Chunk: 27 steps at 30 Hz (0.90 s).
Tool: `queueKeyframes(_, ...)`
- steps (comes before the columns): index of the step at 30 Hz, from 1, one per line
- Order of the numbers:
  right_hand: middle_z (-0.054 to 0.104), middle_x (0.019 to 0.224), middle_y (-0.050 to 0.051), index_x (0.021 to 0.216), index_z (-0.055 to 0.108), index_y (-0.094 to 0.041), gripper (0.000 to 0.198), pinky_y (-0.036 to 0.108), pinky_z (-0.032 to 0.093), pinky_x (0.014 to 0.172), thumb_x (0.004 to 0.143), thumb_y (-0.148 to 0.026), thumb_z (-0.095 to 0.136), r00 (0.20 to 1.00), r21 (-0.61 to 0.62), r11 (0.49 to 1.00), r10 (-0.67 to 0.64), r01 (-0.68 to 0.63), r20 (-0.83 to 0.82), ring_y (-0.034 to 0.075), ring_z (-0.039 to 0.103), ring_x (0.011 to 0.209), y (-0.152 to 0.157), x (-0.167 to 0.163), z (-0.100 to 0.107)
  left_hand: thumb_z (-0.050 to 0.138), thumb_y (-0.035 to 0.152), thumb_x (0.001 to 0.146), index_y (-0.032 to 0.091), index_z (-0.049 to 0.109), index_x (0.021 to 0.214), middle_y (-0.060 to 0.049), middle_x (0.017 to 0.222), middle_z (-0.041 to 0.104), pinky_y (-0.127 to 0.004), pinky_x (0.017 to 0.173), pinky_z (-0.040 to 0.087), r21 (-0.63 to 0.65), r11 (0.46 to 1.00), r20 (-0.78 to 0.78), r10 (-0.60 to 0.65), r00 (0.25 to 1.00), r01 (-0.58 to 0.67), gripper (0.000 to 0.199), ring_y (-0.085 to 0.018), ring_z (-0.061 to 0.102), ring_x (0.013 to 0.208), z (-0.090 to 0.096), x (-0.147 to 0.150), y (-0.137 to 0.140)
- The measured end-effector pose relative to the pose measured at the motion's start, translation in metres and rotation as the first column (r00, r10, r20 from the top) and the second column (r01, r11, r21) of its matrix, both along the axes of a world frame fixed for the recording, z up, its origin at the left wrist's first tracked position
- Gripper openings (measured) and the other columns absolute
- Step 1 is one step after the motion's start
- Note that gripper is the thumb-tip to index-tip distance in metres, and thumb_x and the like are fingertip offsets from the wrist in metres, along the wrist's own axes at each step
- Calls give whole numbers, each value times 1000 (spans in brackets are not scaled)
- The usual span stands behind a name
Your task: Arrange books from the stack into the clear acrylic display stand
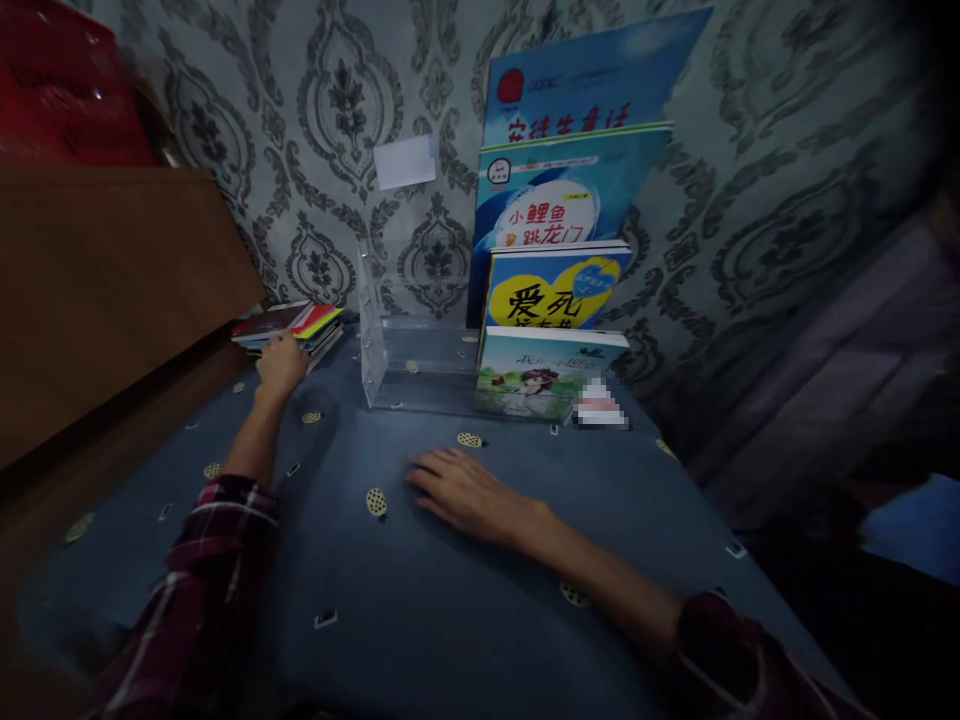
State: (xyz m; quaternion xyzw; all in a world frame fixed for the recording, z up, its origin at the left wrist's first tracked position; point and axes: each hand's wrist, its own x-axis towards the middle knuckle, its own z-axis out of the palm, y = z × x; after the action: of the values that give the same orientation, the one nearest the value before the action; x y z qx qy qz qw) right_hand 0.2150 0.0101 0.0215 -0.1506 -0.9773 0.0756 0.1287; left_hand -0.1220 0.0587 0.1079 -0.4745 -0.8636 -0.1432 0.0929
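My left hand (283,364) reaches to the near edge of a small pile of books (322,335) lying at the far left of the table. Its fingers look bent over the top book, but they are too dim and small to show whether they grip it. My right hand (461,492), slightly blurred, lies palm down over the blue cloth with its fingers stretched out and nothing in them. Beyond it stands a clear acrylic rack (373,340). Several books stand in tiers on its right side, the frontmost a green picture book (525,375); the rack's left side shows no books.
A blue patterned tablecloth (420,620) covers the table, which backs onto a patterned wall. To the left rises a brown wooden panel (112,290) with a red bag (67,90) above it. A pale card (405,163) is on the wall; purplish fabric (817,370) hangs at right.
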Motion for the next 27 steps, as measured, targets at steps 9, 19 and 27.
queueKeyframes(9, 70, 135, 12, 126, 69, -19, 27, 45, 52, 108, 108, -24, 49, 986, -95, 995, -35, 20, -160, 24, 63, 127, -3, 2, -22, 43, 19, 92, 10, 41, 151, -34, 157, 41, -75, 112, 27, 21, 995, -23, -94, 995, 95, 60, -50, 26, 154, -11, -74, 27)
queueKeyframes(19, 70, 134, 12, 125, 70, -16, 28, 44, 53, 107, 108, -24, 49, 983, -112, 994, -33, 12, -181, 25, 62, 127, -1, 1, -25, 38, 15, 88, 11, 54, 139, -36, 141, 57, -76, 108, 27, -154, 983, -155, -122, 980, 98, 53, -50, 53, 132, -11, -95, 65)
queueKeyframes(27, 70, 135, 12, 125, 70, -19, 29, 47, 53, 108, 108, -25, 47, 984, -143, 989, -44, 20, -171, 24, 62, 128, -2, 3, -20, 38, 15, 92, 9, 55, 136, -35, 133, 62, -72, 109, 27, -224, 971, -247, -135, 960, 79, 48, -48, 60, 124, -9, -91, 62)
